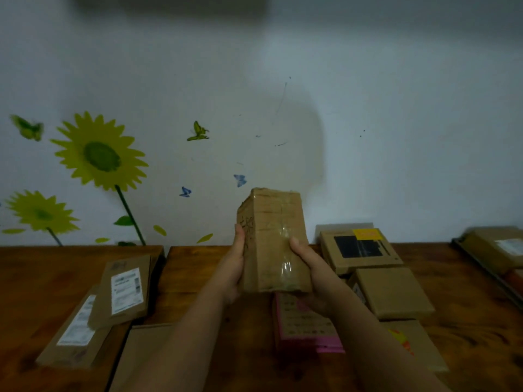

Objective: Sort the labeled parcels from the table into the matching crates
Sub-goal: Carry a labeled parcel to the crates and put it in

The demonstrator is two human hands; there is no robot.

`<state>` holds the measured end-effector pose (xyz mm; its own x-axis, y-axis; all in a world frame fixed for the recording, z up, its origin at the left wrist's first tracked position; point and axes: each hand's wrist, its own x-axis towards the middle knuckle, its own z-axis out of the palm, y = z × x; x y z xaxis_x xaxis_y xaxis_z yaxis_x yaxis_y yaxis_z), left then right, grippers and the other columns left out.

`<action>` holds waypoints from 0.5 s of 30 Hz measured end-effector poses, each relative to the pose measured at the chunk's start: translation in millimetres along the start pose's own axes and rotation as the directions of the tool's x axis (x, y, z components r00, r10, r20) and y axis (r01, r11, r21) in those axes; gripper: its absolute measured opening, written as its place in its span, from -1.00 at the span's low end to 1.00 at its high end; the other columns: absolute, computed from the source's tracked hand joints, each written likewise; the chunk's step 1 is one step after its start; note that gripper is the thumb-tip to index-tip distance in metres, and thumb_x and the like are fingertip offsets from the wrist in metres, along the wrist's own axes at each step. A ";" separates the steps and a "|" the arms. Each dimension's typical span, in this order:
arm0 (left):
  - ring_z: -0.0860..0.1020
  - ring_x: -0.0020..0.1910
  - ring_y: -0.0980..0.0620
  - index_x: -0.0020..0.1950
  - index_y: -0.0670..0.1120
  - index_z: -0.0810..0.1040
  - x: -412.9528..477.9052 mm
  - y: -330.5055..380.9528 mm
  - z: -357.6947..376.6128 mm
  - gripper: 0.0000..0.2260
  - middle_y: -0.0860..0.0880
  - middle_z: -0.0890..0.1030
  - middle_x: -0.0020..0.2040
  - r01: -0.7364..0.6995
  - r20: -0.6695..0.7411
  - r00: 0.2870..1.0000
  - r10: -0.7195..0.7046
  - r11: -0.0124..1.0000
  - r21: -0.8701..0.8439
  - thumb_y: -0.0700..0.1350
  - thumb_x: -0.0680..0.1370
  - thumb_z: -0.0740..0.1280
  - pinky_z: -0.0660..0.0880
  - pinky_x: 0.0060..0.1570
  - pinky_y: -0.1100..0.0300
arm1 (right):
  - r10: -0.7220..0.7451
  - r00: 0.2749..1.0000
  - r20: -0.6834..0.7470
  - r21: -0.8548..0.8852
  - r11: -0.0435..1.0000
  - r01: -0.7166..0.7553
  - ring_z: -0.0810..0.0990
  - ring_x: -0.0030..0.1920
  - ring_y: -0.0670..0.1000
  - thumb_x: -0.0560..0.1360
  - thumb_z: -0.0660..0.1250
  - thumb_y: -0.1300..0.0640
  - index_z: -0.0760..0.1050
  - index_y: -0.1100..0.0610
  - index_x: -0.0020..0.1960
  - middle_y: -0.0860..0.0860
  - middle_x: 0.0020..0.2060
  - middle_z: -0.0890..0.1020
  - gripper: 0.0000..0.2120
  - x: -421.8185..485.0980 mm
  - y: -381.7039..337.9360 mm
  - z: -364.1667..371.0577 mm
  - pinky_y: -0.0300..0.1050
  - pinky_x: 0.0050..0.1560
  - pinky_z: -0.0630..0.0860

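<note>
Taped parcel (271, 241): brown cardboard wrapped in clear tape, held upright in the air above the desk (198, 273) and in front of the wall (396, 137). Dark handwriting runs down its left face, too blurred to read.
Left hand (233, 267): on the taped parcel's left face, thumb up along the front edge, fingers hidden behind it.
Right hand (311, 273): cups the taped parcel's lower right corner, thumb laid across the taped front.
Grip: both hands hold the taped parcel between them.
Pink parcel (305, 326): flat on the desk directly below the taped parcel, partly hidden by the right hand.
Plain brown parcel (392, 292): on the desk, right of the taped parcel.
Yellow-sticker box (359, 247): right of the taped parcel, back against the wall, with a dark panel on its top.
Orange-print parcel (416, 343): below and right of the taped parcel.
Far parcel (498, 244): well to the right of the taped parcel, white label up, perhaps lying in a dark tray; that edge is too blurred to be sure.
Upper labelled parcel (124, 290): well left of the taped parcel, flat, white label up, overlapping the lower labelled parcel (73, 329).
Sunflower sticker (100, 154): on the wall, above and left of the taped parcel.
</note>
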<state>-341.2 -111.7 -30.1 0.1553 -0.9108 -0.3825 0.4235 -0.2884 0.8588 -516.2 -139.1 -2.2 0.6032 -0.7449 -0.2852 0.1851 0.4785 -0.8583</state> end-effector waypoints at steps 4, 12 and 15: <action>0.70 0.10 -0.05 0.29 0.08 0.62 -2.2 9.2 20.4 -0.34 -0.07 0.72 0.14 -0.118 -0.073 0.988 0.136 0.972 0.205 0.48 0.46 0.11 0.60 0.19 -0.07 | -0.085 0.996 -0.010 0.001 0.996 0.085 0.68 0.22 0.20 0.44 0.50 -0.16 0.45 0.12 0.44 0.18 0.23 0.68 -0.33 3.6 0.6 -11.8 0.15 0.19 0.61; 0.67 0.17 0.00 0.34 0.14 0.56 -19.7 15.3 43.2 -0.57 0.04 0.70 0.17 -0.271 0.027 0.962 0.271 0.939 0.212 0.33 0.60 0.21 0.57 0.22 -0.10 | -0.372 0.922 -0.104 -0.238 0.910 0.340 0.73 0.11 0.15 0.46 0.52 -0.03 0.44 -0.08 0.43 0.08 0.20 0.69 -0.42 8.3 -3.7 -30.3 0.11 0.08 0.66; 0.66 0.21 -0.12 0.44 0.02 0.48 -19.9 11.1 44.1 -0.35 -0.09 0.67 0.25 -0.227 0.085 0.972 0.220 0.970 0.082 0.31 0.45 0.43 0.53 0.29 -0.21 | -0.393 0.917 -0.060 -0.310 0.881 0.357 0.72 0.14 0.00 0.45 0.58 -0.10 0.38 -0.13 0.50 -0.03 0.22 0.68 -0.31 3.4 -2.6 -25.3 -0.10 0.02 0.68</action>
<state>-378.9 -109.8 2.1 0.1684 -0.9736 -0.1540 0.3024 -0.0976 0.9482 -534.3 -154.7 -11.7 0.4336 -0.8997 0.0503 0.1381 0.0112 -0.9904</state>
